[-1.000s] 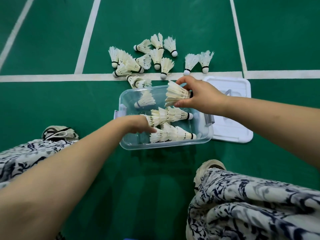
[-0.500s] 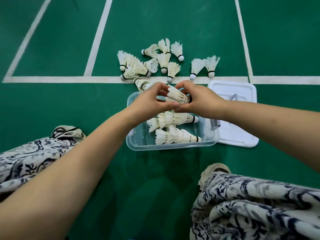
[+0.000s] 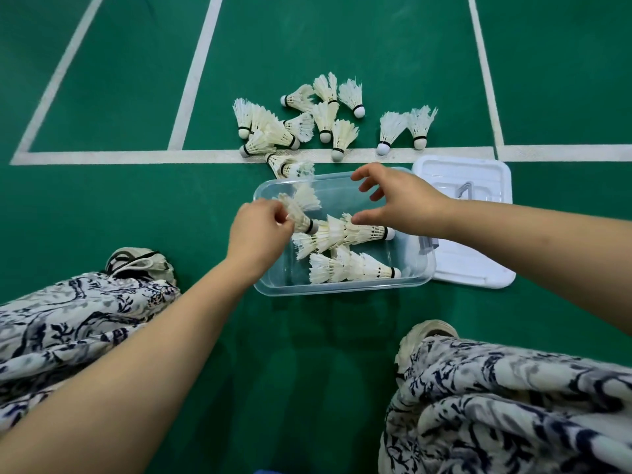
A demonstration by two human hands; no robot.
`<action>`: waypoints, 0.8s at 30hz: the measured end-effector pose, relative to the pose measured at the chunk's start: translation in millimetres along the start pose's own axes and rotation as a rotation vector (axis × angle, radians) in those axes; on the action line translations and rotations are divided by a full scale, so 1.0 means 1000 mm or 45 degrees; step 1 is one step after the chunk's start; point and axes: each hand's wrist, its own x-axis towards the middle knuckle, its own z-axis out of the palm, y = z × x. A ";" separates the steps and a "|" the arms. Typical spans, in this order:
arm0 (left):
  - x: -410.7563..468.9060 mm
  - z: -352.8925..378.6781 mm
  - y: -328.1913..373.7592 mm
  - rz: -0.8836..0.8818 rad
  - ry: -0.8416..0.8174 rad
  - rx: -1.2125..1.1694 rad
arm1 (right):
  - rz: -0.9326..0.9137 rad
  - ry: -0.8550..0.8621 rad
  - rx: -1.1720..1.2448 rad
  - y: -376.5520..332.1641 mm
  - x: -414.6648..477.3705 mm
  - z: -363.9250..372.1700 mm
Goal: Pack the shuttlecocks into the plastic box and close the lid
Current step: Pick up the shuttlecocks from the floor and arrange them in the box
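Note:
A clear plastic box (image 3: 342, 288) sits on the green court floor with two rows of nested white shuttlecocks (image 3: 349, 268) lying inside. My left hand (image 3: 260, 234) pinches the feathers of one shuttlecock (image 3: 299, 217) over the box's left part, its cork pointing right toward the upper row. My right hand (image 3: 400, 200) hovers over the box's right part with fingers spread, holding nothing. Another shuttlecock (image 3: 307, 196) lies near the box's far wall. Several loose shuttlecocks (image 3: 325, 118) lie on the floor beyond the box. The white lid (image 3: 478, 271) lies flat to the right of the box.
My patterned trouser legs and shoes flank the box: a left shoe (image 3: 140, 265) and a right shoe (image 3: 424, 333). White court lines (image 3: 136, 156) cross the floor behind the box.
The shuttlecock passed from my right hand to my left hand, which carried it left and down into the box. My right hand let go and opened.

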 end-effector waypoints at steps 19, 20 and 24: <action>-0.010 0.058 -0.011 -0.040 -0.426 0.328 | 0.008 -0.073 0.003 0.005 -0.003 0.008; -0.008 0.058 -0.011 -0.106 -0.455 0.252 | 0.008 -0.075 0.004 0.005 -0.002 0.008; 0.003 0.064 -0.013 -0.439 -0.587 -0.098 | 0.007 -0.085 0.004 0.007 -0.002 0.010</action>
